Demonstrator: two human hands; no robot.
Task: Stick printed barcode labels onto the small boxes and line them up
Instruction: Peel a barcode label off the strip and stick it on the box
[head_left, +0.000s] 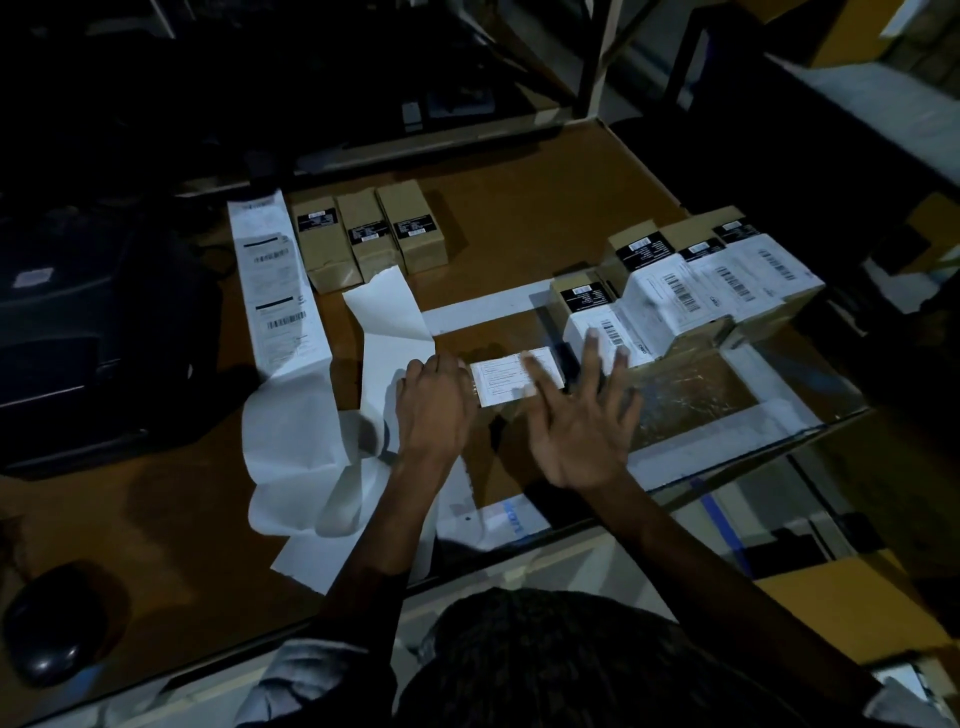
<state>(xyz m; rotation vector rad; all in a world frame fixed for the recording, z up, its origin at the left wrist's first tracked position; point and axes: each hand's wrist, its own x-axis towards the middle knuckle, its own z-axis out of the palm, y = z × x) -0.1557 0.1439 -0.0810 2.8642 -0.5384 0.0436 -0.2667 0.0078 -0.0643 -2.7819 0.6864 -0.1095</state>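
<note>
At table centre: box with white label on top
Left hand: fingers curled, gripping box's left end
Right hand: fingers spread flat, pressing label
Right of table: labelled boxes in row

Brown tabletop, dim, with white tape lines marking a rectangle. Tan cardboard on three far boxes, each with a small black sticker printed in white. White labels with black barcode stripes on the right-hand boxes, tan showing at the sides, black stickers on top. White label strip at left, printed with black bars and barcodes. Plain white backing paper curling near. White label with fine black text on the box under the hands. Black mouse near left.
</note>
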